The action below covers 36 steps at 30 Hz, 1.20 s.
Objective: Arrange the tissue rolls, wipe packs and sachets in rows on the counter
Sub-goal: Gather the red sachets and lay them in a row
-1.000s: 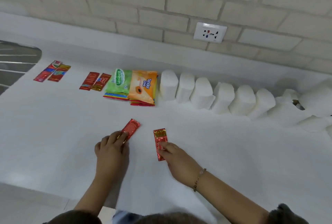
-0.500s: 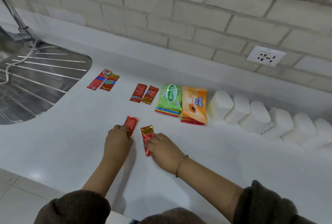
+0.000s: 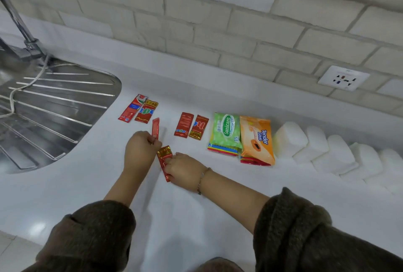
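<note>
Sachet row step: my left hand (image 3: 139,152) pinches raised sachet (image 3: 155,127), right hand (image 3: 185,169) pinches flat sachet (image 3: 164,158); next, both go just beyond left grip.

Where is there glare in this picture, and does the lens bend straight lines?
Head view: glare on the counter near its front left corner and on the steel drainboard; courses of the brick wall bow from the wide-angle lens; the tissue rolls wash out, edges faint.
</note>
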### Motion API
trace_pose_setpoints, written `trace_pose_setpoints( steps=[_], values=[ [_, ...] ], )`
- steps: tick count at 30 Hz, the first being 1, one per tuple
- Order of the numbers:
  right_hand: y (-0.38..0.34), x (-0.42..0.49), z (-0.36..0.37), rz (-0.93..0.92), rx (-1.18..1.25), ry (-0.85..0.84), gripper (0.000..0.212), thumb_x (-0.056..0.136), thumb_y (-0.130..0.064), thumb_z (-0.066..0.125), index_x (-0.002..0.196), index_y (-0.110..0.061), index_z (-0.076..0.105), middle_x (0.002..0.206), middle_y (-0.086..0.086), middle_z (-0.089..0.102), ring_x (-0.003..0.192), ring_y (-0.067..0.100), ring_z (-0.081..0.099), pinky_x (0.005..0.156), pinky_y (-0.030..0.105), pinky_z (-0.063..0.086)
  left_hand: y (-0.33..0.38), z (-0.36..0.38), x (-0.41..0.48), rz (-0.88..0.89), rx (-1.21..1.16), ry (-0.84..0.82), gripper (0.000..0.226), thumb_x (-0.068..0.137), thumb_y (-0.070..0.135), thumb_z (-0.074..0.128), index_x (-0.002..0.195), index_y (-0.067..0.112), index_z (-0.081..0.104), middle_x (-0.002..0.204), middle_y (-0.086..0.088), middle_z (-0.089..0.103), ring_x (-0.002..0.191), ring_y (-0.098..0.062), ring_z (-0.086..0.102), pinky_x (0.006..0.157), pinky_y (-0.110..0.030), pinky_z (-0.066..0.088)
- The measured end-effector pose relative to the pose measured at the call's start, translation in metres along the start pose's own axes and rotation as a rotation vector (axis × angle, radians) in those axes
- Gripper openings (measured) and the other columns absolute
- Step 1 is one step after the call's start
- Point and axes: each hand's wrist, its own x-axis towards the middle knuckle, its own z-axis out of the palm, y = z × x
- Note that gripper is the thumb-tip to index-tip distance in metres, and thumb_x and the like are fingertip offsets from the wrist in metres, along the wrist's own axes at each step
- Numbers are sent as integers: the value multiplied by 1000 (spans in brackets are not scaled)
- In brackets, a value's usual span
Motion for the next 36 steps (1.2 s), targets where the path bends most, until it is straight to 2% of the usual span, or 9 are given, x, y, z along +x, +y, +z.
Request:
trace_pose_setpoints(
  steps=[4,8,11,14,18,20,27,32,36],
  values=[
    [-4,16,-14,50,112,-29,24,81,-16,63,101,-3,60,95,15,59,82,29,58,66,31,45,25,3,49,42,157,-65,13,82,20,65,86,8,62,79,-4,59,70,-18,57,68,-27,45],
    [-4,23,-14,17,49,-92,33,83,-12,63,113,-1,58,109,17,56,92,29,57,78,35,49,32,16,87,151,440,-119,22,80,28,66,79,6,61,72,-6,55,66,-17,54,60,-26,43],
    [-3,26,-9,-12,21,-80,32,87,-1,55,118,3,55,113,23,58,97,35,58,85,39,49,24,23,98,218,505,-99,28,80,34,65,77,7,60,75,-5,54,73,-19,55,70,-31,50],
    [-2,29,-4,-93,-39,-55,28,85,6,52,113,6,56,110,27,58,93,38,58,78,42,50,3,25,98,306,361,-46,27,85,34,58,82,8,62,83,-6,58,79,-21,53,79,-38,50],
    [-4,32,0,-77,-59,23,26,84,13,49,109,10,55,108,32,57,93,42,57,76,46,49,-29,26,86,306,146,-48,25,92,28,50,105,8,59,105,-9,60,101,-26,52,95,-47,45],
    [-2,37,-6,4,-5,77,26,87,10,47,112,9,54,110,31,58,95,42,57,78,46,48,-34,27,85,304,71,-40,21,92,25,50,101,8,58,102,-8,60,98,-24,52,96,-51,44],
    [33,77,-55,395,231,492,14,89,-8,47,91,1,57,75,21,64,64,36,60,52,32,30,-35,30,104,344,10,-19,14,91,22,53,93,9,59,96,-7,62,89,-19,50,93,-51,45],
    [51,95,-54,436,150,266,22,88,1,42,102,1,59,90,19,65,80,33,61,65,32,41,-35,36,100,343,33,-55,16,92,24,52,96,9,58,100,-8,62,97,-25,56,103,-50,39],
    [48,86,-48,389,135,215,18,91,-13,45,91,-3,61,85,15,63,73,25,48,87,38,43,-36,36,103,366,34,-49,13,92,20,53,91,8,57,97,-10,62,97,-28,58,113,-45,24]
  ],
)
